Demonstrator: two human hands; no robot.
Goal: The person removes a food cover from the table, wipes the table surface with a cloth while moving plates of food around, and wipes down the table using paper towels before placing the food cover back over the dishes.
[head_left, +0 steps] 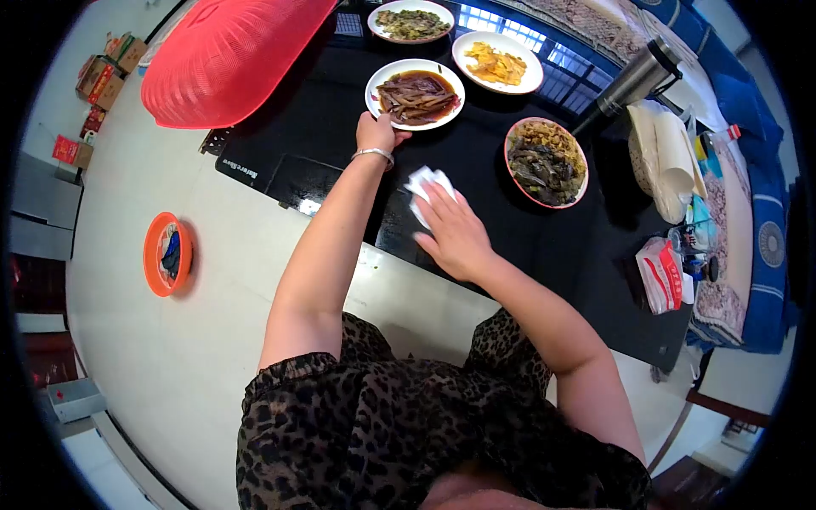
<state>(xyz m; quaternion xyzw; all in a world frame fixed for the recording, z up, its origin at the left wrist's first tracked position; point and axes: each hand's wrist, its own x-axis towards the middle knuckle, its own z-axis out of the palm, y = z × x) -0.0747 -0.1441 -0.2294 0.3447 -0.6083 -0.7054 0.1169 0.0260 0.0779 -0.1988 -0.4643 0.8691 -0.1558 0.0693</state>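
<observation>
My left hand (380,133) grips the near-left rim of a white plate (456,116) of dark brown strips in sauce, its fingers partly under the rim. A silver bangle (374,153) is on that wrist. Under my right hand (455,229) a crumpled white tissue (418,183) is pressed on the glossy black table (340,217), near its front edge. The fingers of this hand lie flat over the tissue. To the right is a bowl (544,161) of dark greens and yellowish shreds. Behind stand a plate of yellow slices (497,64) and a plate of chopped greens (411,24).
A large red mesh cover (229,64) stands at the table's left end. At the right are a steel thermos (633,76), a paper roll (677,166) and a tissue pack (660,276). An orange basin (153,255) with trash sits on the floor. A sofa (761,178) lines the right side.
</observation>
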